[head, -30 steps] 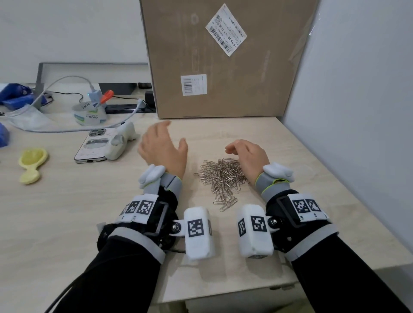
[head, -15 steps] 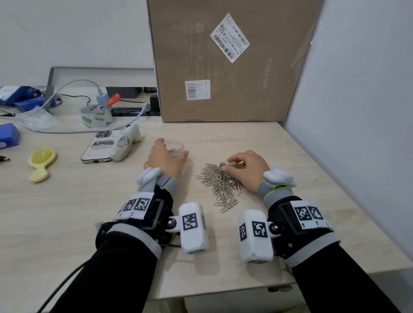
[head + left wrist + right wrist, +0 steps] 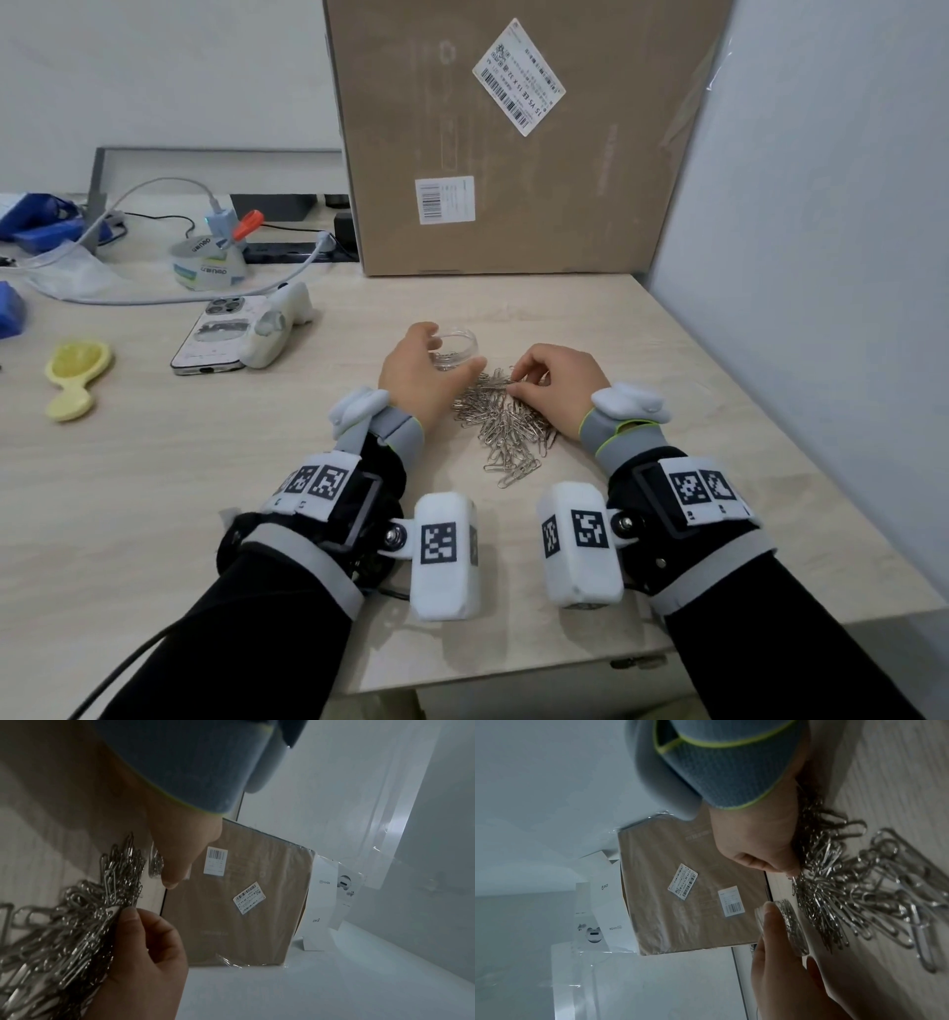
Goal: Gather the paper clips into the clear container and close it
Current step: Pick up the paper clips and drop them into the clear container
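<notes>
Being pinched off the heap by the right hand (image 3: 557, 383), paper clips (image 3: 506, 426) (light, slippery, tangling) are best being taken in small bunches, while the clear container (image 3: 458, 349) is being held in the left hand's (image 3: 418, 372) curled fingers.

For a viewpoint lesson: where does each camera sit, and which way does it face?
Head: on the head, facing down at the table; both sleeves, left hand, right hand.
Left wrist: along the left hand toward the cardboard box; its thumb, right hand's fingers.
Right wrist: along the right hand toward the cardboard box; its fingers, left hand holding the clear container.
All share the paper clips.
</notes>
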